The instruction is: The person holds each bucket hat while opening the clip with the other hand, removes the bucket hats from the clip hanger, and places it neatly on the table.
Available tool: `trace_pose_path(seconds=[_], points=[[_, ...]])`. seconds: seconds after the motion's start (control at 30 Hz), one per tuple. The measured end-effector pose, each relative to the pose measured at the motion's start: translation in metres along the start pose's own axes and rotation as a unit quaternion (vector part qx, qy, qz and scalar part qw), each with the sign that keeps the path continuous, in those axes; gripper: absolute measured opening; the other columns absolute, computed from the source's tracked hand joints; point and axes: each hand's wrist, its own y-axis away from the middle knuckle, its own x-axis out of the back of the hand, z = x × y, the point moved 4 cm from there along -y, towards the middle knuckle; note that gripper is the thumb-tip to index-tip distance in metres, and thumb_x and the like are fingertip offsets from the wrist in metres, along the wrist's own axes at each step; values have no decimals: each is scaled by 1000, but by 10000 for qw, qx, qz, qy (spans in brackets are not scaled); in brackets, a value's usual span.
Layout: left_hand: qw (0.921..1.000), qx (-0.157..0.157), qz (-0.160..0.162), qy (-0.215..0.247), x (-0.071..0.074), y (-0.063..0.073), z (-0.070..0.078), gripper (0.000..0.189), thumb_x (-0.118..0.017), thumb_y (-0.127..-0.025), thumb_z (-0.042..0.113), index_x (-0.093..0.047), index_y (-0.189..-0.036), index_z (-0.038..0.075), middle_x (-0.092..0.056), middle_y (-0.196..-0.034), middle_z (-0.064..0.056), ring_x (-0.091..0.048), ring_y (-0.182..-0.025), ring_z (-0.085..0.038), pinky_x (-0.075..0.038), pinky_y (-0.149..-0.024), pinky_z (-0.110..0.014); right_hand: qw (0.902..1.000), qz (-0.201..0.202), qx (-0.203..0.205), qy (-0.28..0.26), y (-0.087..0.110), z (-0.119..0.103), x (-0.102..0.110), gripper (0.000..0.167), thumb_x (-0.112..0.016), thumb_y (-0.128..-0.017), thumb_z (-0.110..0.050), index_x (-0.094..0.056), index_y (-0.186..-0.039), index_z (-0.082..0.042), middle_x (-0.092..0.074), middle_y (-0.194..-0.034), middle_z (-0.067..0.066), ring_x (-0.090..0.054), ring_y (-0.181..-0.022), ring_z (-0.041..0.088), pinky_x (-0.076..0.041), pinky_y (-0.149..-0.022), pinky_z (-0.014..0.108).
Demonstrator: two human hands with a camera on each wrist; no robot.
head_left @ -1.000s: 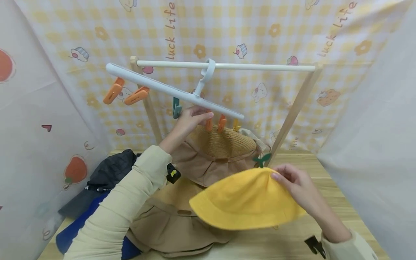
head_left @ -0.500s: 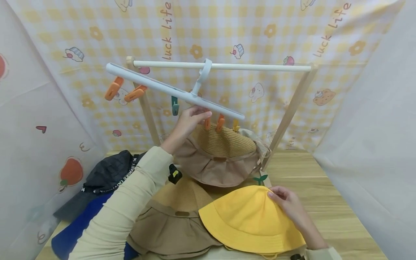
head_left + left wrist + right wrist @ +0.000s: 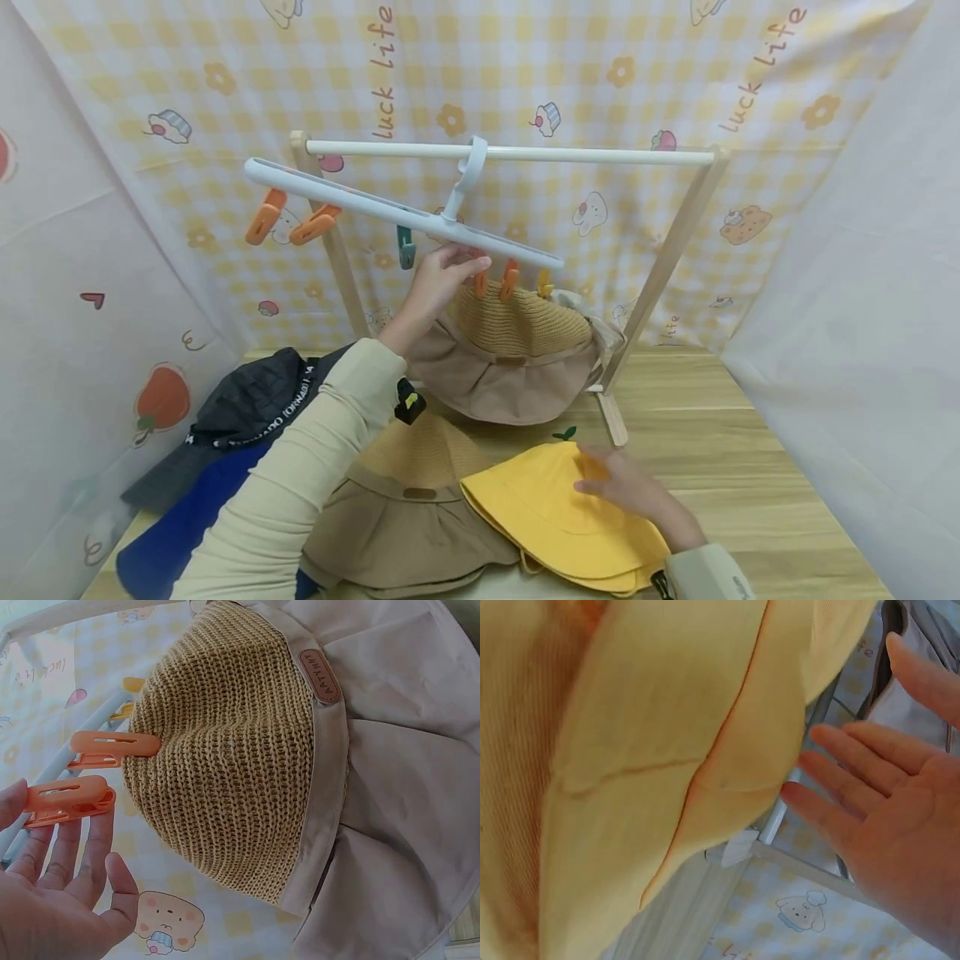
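Hands: left hand [image 3: 442, 279] pinches an orange clip [image 3: 66, 796] on the pale blue hanger [image 3: 360, 200], centre of frame; hanging straw-crowned hat [image 3: 525, 325] just below. Right hand [image 3: 630, 485] released, fingers extended by the yellow hat [image 3: 536, 508], lower right of centre. Second tan hat [image 3: 408, 529] lower centre on desk [image 3: 757, 500], dark cap [image 3: 247, 400] lower left.

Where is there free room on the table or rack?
The tabletop is bare on the right, between the yellow hat and white curtain. A hand could probably pass between the hanger's right end and right post, above the hanging hat. Left and centre are crowded: dark cap, blue fabric, brown hat.
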Motion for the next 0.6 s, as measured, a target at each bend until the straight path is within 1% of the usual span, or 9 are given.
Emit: trace_pose_path(seconds=[0.07, 0.13, 0.23, 0.33, 0.4, 0.47, 0.5, 0.53, 0.6], points=[[10000, 8, 8, -9, 0, 0, 1, 34, -62, -90, 24, -59, -117, 4, -60, -114, -10, -55, -105, -20, -45, -94, -39, 9995, -249, 156, -63, -1, -3, -3, 63, -63, -88, -28, -41, -132, 13, -41, -136, 33, -34, -127, 51, -28, -102, 61], [10000, 12, 2, -21, 0, 1, 0, 34, -62, -90, 25, -59, -117, 5, -60, -113, -9, -55, -103, -19, -45, -94, -39, 9989, -310, 315, -129, -2, -7, -3, 61, -62, -89, -26, -42, -130, 15, -41, -135, 34, -34, -126, 52, -29, -101, 61], [10000, -7, -14, -18, 0, 2, 0, 32, -62, -90, 26, -59, -115, 6, -60, -110, -8, -55, -101, -19, -45, -93, -38, 9984, -62, 551, -58, -6, -18, 3, 56, -60, -91, -26, -46, -127, 14, -46, -131, 34, -39, -123, 52, -34, -98, 60], [10000, -15, -29, -11, -1, 4, -1, 30, -62, -90, 26, -59, -112, 6, -60, -108, -7, -55, -100, -18, -45, -93, -38, 9958, 520, 752, -50, -16, -38, 17, 47, -60, -90, -21, -52, -124, 10, -53, -126, 29, -46, -119, 47, -40, -95, 56], [10000, -12, -54, 38, -1, 5, -1, 32, -62, -90, 27, -59, -114, 6, -60, -109, -7, -55, -101, -19, -44, -94, -39, 9901, 1038, 931, -139, -26, -56, 29, 42, -61, -90, -16, -53, -124, 7, -55, -124, 25, -50, -116, 44, -43, -93, 54], [9999, 12, -79, 63, -1, 5, -1, 33, -62, -89, 28, -59, -114, 7, -60, -110, -6, -55, -101, -19, -43, -95, -41, 9795, 1576, 1226, -271, -36, -77, 45, 40, -62, -88, -8, -53, -124, 5, -55, -125, 23, -51, -116, 40, -44, -94, 51], [9999, 21, -98, 68, -1, 5, -1, 33, -63, -89, 28, -59, -115, 7, -60, -111, -7, -55, -102, -20, -42, -96, -42, 9732, 1835, 1366, -231, -42, -87, 52, 40, -63, -87, -7, -53, -124, 5, -55, -126, 22, -52, -115, 39, -45, -93, 50], [9999, 44, -138, 76, -2, 6, -1, 35, -63, -89, 28, -58, -117, 8, -59, -113, -8, -54, -103, -21, -41, -96, -44, 9664, 2078, 1508, -131, -48, -97, 60, 41, -63, -87, -7, -53, -125, 4, -54, -127, 22, -54, -113, 39, -46, -92, 49], [9996, 173, -229, 39, -3, 7, -3, 38, -62, -89, 29, -57, -122, 11, -58, -119, -7, -53, -108, -21, -39, -96, -46, 9577, 2376, 1618, 134, -59, -113, 72, 42, -62, -89, -9, -51, -128, 1, -50, -134, 18, -50, -120, 36, -42, -98, 48]])
